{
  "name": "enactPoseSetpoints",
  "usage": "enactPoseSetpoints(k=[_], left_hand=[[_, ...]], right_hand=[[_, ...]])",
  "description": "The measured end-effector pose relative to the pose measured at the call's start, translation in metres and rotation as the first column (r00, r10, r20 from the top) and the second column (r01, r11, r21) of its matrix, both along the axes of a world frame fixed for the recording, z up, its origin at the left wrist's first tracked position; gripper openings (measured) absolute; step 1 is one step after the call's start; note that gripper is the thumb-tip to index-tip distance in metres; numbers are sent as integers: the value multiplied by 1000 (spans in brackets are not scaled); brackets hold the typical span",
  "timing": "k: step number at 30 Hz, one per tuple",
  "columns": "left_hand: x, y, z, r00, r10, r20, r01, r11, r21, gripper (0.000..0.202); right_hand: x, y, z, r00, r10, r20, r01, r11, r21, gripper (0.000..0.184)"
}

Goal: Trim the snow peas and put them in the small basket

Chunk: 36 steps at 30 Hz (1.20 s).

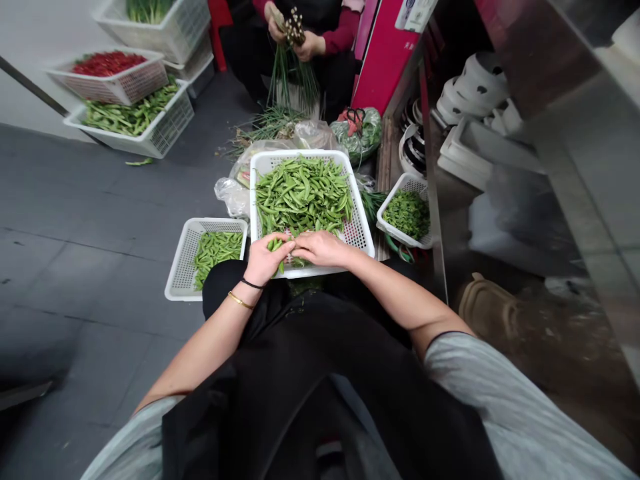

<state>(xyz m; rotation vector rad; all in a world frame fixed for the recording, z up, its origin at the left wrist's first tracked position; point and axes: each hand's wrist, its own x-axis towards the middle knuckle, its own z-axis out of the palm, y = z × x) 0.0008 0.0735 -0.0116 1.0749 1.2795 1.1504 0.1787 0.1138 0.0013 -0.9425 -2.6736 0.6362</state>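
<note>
A white perforated basket [361,223] stands in front of my knees, heaped with green pea pods [303,193]. Over its near edge, my left hand [267,259] is closed around several pods, whose green ends show between the fingers. Fingertips of my right hand [324,249] meet those of the left in a pinch; what lies between them is too small to make out. To the left on the floor, a smaller white basket [179,267] holds more pods [219,252].
Opposite me a person's hands [310,45] hold a bunch of long green stalks [295,73]. Stacked crates [160,137] of vegetables stand at the far left. A basket of leafy greens [407,215] sits at the right, beside a metal shelf with white containers [465,160]. Plastic bags [234,197] lie behind the large basket.
</note>
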Motion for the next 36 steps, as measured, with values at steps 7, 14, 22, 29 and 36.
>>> enactPoseSetpoints(k=[7, 14, 22, 29, 36], left_hand=[[-7, -3, 15, 939, -240, 245, 277, 952, -130, 32], [16, -13, 12, 844, -53, 533, 199, 955, -220, 35], [-3, -13, 9, 900, 252, 355, -236, 968, -89, 30], [7, -14, 13, 919, 238, 315, -246, 969, -12, 25], [-13, -7, 25, 959, -277, -68, 280, 959, 36, 19]], right_hand=[[9, 1, 30, 919, -35, -393, -24, 989, -145, 15], [-12, -21, 21, 953, -214, -217, 249, 957, 149, 24], [30, -15, 29, 821, -383, -423, 466, 878, 109, 21], [4, -24, 28, 988, -117, -106, 102, 986, -134, 20], [-19, -40, 7, 997, 60, -44, -75, 797, -599, 25]])
